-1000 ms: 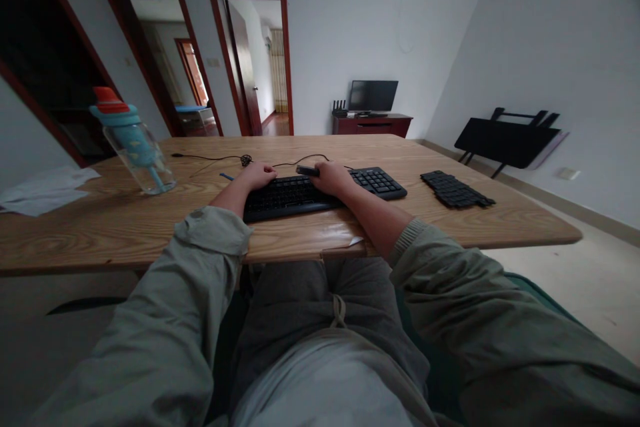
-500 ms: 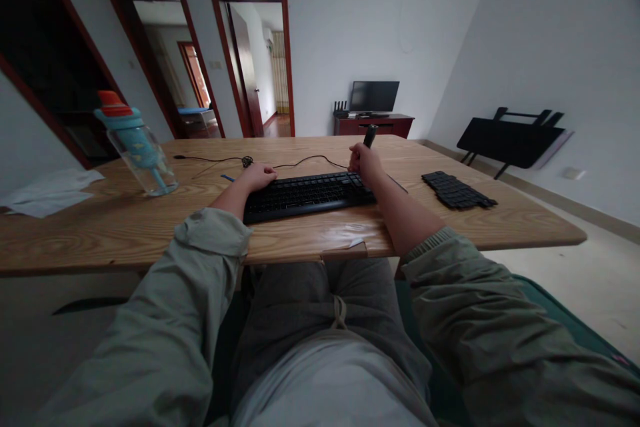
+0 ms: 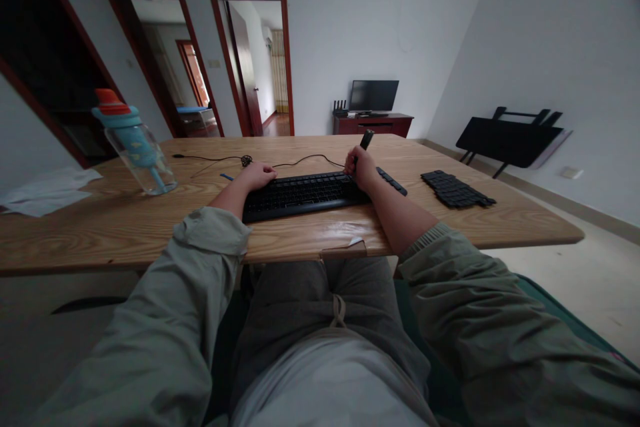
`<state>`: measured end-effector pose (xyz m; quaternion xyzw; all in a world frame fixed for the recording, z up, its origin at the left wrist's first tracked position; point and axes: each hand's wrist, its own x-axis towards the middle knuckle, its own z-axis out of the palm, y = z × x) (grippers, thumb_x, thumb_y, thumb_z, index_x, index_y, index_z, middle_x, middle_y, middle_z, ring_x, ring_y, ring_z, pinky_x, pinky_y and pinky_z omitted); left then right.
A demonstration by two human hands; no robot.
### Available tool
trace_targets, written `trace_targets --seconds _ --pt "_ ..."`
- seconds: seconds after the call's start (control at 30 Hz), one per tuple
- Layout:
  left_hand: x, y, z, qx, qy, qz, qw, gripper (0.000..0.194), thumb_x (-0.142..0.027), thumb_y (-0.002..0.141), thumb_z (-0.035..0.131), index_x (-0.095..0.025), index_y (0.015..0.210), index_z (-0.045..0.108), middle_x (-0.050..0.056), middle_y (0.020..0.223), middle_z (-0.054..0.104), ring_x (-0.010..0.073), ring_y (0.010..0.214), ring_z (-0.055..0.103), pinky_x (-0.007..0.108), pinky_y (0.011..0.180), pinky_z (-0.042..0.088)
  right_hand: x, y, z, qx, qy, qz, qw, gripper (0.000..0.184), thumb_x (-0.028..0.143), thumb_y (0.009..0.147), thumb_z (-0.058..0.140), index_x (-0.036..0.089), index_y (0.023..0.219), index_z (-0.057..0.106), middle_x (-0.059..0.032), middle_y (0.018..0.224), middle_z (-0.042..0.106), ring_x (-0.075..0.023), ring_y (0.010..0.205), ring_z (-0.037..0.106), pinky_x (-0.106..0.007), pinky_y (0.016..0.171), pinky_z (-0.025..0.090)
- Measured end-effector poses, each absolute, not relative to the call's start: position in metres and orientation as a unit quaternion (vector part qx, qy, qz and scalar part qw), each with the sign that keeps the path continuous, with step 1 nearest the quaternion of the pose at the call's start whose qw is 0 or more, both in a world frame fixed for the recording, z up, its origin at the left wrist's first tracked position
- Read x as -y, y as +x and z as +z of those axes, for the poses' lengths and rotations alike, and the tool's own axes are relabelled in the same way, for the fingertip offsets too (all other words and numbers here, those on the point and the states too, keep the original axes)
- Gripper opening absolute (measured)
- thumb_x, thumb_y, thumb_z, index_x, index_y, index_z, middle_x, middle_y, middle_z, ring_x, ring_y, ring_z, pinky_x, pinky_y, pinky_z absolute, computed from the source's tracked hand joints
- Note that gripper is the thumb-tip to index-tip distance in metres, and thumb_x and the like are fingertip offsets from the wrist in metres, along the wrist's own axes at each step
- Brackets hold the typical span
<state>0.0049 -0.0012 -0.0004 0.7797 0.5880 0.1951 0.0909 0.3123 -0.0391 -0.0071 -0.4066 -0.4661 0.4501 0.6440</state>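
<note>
Your right hand (image 3: 363, 170) is closed around a dark tool (image 3: 364, 144), held upright and tilted, top end sticking up above your knuckles. Its lower tip is over the keyboard (image 3: 305, 193), right part of the main key block; can't tell if the tip touches the keys. Your left hand (image 3: 257, 175) rests loosely curled on the keyboard's left far corner, holding nothing. The keyboard lies on the table (image 3: 100, 227) straight ahead of you, near the front edge, its cable (image 3: 300, 161) looping off behind it. Loose pile of black keycaps (image 3: 456, 189) sits to the right, well apart from the keyboard. Bottle (image 3: 134, 143) with orange cap stands far left, tilted in this view. Papers (image 3: 45, 190) lie at the left edge. Monitor (image 3: 374, 95) on a cabinet at the back wall.
</note>
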Motion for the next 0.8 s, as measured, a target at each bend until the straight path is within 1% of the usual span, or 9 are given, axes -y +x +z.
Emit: trace_targets --seconds 0.13,0.23,0.33,0.5,0.63,0.8 --pt "0.001 0.005 -0.001 -0.58 0.783 0.202 0.093 0.026 -0.028 0.085 0.063 -0.021 0.097 0.084 0.008 0.106 0.082 0.0269 0.103 0.073 0.03 0.095 0.054 0.038 0.309 -0.011 0.507 -0.41 0.413 0.636 0.026 0.033 0.079 0.055 0.025 0.061 0.038 0.0061 0.045 0.037 -0.0102 0.041 0.035 -0.024 0.049 0.043" --pt "0.001 0.005 -0.001 -0.579 0.785 0.199 0.093 0.027 -0.028 0.085 0.062 -0.02 0.098 0.084 0.008 0.106 0.081 0.027 0.104 0.073 0.031 0.097 0.054 0.04 0.305 -0.013 0.522 -0.397 0.403 0.638 0.024 0.03 0.078 0.053 0.025 0.059 0.038 0.0059 0.043 0.037 -0.0108 0.04 0.035 -0.024 0.049 0.044" --pt "0.001 0.006 0.0 -0.579 0.786 0.196 0.091 0.027 -0.029 0.087 0.062 -0.018 0.097 0.084 0.009 0.105 0.081 0.0261 0.101 0.073 0.03 0.095 0.054 0.041 0.303 -0.014 0.521 -0.379 0.407 0.648 0.026 0.031 0.08 0.052 0.026 0.059 0.037 0.006 0.042 0.037 -0.0107 0.039 0.035 -0.025 0.049 0.044" --pt "0.004 0.007 0.002 -0.587 0.779 0.2 0.089 0.023 -0.029 0.085 0.066 -0.019 0.093 0.084 0.009 0.104 0.081 0.0249 0.099 0.074 0.026 0.091 0.054 0.04 0.304 -0.012 0.5 -0.399 0.411 0.65 0.03 0.034 0.083 0.052 0.025 0.06 0.035 0.0067 0.044 0.034 -0.0098 0.04 0.034 -0.023 0.051 0.045" --pt "0.003 0.007 0.001 -0.587 0.781 0.193 0.089 0.024 -0.029 0.087 0.063 -0.02 0.094 0.084 0.009 0.103 0.081 0.0261 0.1 0.074 0.028 0.092 0.054 0.04 0.301 -0.01 0.456 -0.407 0.413 0.675 0.03 0.035 0.083 0.054 0.025 0.062 0.036 0.0068 0.049 0.035 -0.009 0.041 0.034 -0.023 0.051 0.045" --pt "0.004 0.007 0.0 -0.59 0.777 0.198 0.092 0.026 -0.03 0.086 0.062 -0.019 0.096 0.084 0.01 0.105 0.081 0.0264 0.099 0.074 0.029 0.09 0.054 0.042 0.295 -0.011 0.471 -0.424 0.392 0.667 0.029 0.037 0.083 0.055 0.024 0.063 0.037 0.0057 0.052 0.038 -0.0098 0.045 0.039 -0.022 0.054 0.046"
